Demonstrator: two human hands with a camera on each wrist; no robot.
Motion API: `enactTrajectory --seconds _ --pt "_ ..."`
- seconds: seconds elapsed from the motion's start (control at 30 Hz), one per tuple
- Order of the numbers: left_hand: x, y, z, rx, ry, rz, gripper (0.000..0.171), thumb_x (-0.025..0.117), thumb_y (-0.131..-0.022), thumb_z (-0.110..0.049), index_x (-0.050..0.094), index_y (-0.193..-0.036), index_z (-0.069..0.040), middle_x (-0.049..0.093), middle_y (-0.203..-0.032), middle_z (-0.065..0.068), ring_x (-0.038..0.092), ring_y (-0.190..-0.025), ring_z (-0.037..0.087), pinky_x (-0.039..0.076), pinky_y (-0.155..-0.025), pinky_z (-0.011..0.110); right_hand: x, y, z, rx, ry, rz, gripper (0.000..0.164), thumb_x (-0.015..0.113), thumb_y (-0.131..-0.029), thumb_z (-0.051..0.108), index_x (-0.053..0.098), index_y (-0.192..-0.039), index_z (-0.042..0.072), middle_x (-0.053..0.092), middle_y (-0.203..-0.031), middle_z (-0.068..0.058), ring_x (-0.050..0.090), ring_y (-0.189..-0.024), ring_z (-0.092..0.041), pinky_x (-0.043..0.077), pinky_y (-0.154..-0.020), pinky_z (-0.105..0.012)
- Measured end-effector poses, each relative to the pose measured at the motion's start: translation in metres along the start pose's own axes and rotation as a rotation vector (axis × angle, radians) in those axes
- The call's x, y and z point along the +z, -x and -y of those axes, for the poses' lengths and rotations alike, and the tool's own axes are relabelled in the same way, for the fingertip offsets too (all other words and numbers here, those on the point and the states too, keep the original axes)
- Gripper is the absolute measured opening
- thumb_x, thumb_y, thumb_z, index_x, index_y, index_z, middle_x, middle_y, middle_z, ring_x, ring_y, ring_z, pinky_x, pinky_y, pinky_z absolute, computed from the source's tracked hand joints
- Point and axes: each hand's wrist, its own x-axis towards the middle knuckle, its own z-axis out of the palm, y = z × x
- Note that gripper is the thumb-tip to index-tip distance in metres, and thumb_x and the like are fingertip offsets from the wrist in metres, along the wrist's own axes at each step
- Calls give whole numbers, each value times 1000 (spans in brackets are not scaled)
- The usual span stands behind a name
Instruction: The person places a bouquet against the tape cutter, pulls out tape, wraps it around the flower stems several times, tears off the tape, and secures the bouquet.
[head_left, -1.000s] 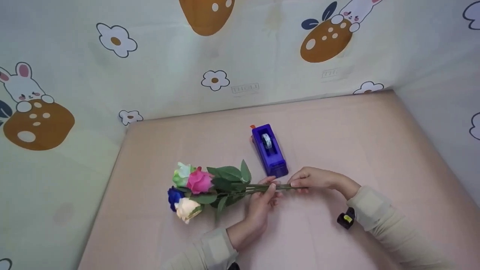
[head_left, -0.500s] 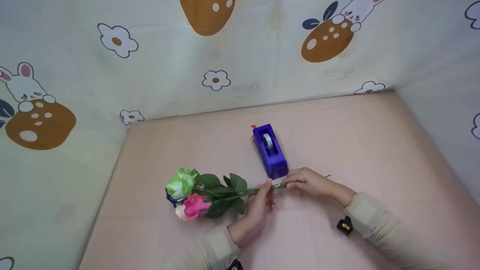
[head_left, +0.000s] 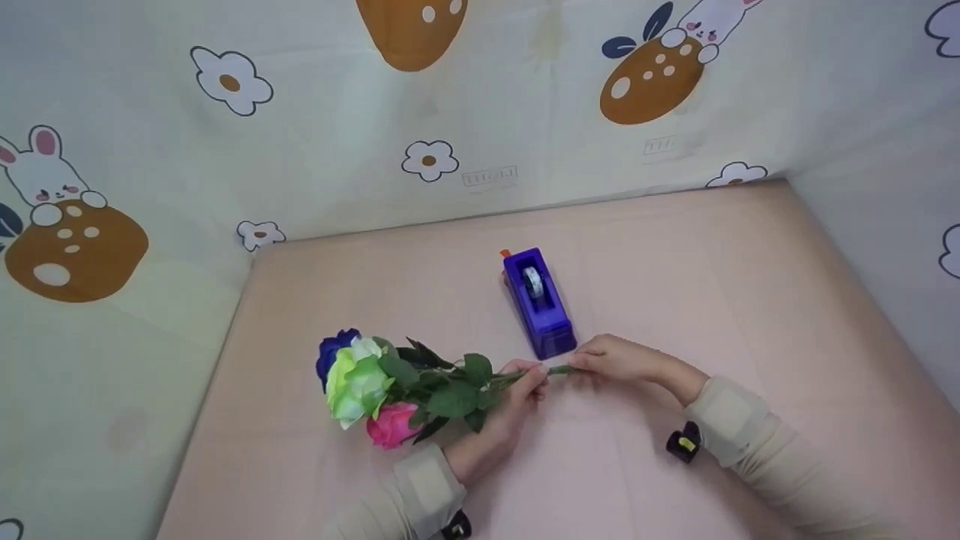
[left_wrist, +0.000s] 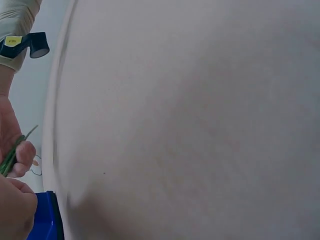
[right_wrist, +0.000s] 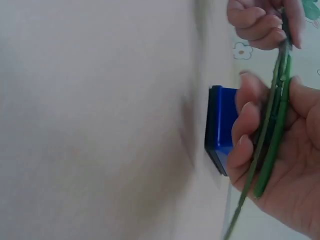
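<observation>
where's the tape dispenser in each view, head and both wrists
Head: tape dispenser just right of centre, on the table beyond the hands.
Left wrist: bottom left corner, partly hidden by the left hand.
Right wrist: right of centre, partly behind the right hand.
Shared landmark: the green stems, held in all three views.

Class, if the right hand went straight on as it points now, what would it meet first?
Probably the left hand, gripping the same green stems just ahead; the tape dispenser lies close to that line, but depth is unclear.
</observation>
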Motion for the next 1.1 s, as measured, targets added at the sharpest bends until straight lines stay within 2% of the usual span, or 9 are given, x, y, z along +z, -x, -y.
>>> enactTrajectory --seconds 0.17,0.33,0.4,0.5,0.57,0.67,0.87,0.97,1.1 --pt "2 0 -5 -14 130 -6 7 57 -83 -3 59 -83 -10 49 -63 -3 42 -58 8 34 -56 19 3 0 0 -1 -114 -41 27 51 -93 13 61 -92 -11 51 -70 -3 42 -65 -8 35 -60 -19" --pt "7 2 -4 -38 218 -13 9 55 -86 -5 58 -92 -12 49 -69 -4 42 -64 8 34 -61 20 10 -3 -8 -121 -42 -204 15 56 -89 7 64 -92 -6 59 -83 -8 46 -73 -4 39 -66 -18" --pt "8 2 -4 -52 226 -41 9 56 -88 -7 55 -96 -9 49 -71 -3 43 -65 8 36 -62 20 13 -4 -11 -167 -14 -271 11 58 -87 5 64 -90 -4 60 -83 -10 47 -73 -4 40 -66 -18" --pt "9 1 -5 -62 231 -94 14 57 -89 -10 51 -101 -6 50 -73 -2 45 -65 8 38 -61 20 16 -6 -12 -189 -16 -316 10 62 -84 5 63 -86 -4 58 -79 -11 49 -68 -4 42 -61 -18" --pt "10 0 -6 -68 241 -117 13 56 -90 -10 51 -101 -4 51 -73 -2 47 -65 8 39 -60 20 16 -6 -12 -165 -21 -307 11 63 -83 7 62 -86 -4 58 -76 -9 50 -64 -3 43 -58 -18" --pt "9 -1 -6 -68 246 -108 14 52 -92 -7 50 -104 -1 54 -80 0 47 -67 8 38 -61 19 12 -7 -10 -111 6 -254 15 60 -87 14 62 -89 -1 59 -75 -7 50 -63 -4 43 -58 -19" --pt "6 -3 -7 -72 220 -76 24 47 -92 -2 48 -116 4 57 -97 2 50 -70 7 38 -63 19 2 -9 -4 -59 63 -134 32 49 -95 22 64 -88 -6 58 -70 -17 49 -61 -11 41 -56 -21" --pt "6 -4 -9 -69 214 -70 30 48 -92 -1 43 -121 4 59 -104 2 53 -72 7 39 -65 19 0 -11 -4 -68 61 -138 27 53 -92 18 65 -91 -6 60 -74 -16 49 -64 -10 42 -59 -20" --pt "10 -4 -11 -74 175 -75 30 54 -90 -7 45 -118 0 62 -106 0 57 -78 9 40 -66 20 -1 -13 -8 -87 39 -208 19 59 -88 13 64 -89 -5 60 -75 -9 47 -66 -6 40 -62 -18"
